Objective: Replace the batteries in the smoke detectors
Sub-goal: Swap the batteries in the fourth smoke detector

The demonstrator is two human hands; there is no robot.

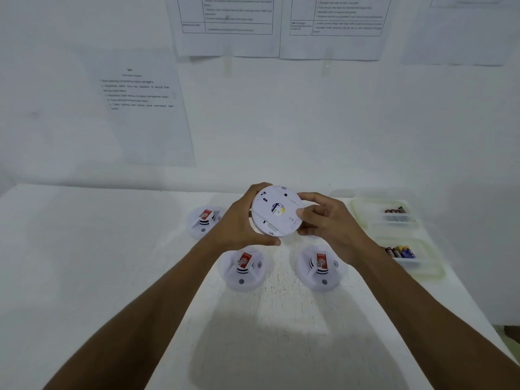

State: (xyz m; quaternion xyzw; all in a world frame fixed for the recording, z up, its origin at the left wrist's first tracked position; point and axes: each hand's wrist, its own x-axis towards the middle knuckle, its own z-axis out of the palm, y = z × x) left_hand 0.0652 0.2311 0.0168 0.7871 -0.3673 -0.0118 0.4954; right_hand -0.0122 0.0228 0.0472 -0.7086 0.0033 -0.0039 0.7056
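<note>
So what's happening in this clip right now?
A person holds one smoke detector up over the table with both hands, left hand and right hand, its back facing the camera. Three more detectors sit face up on the table. Two trays at the right hold batteries; none has been picked up.

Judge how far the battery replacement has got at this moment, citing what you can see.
Done: nothing visibly finished. In hand: the left hand and right hand hold one smoke detector above the table, back side up, still closed. Left: three detectors sit face up, apparently untouched; batteries wait in the far tray and near tray.
</note>
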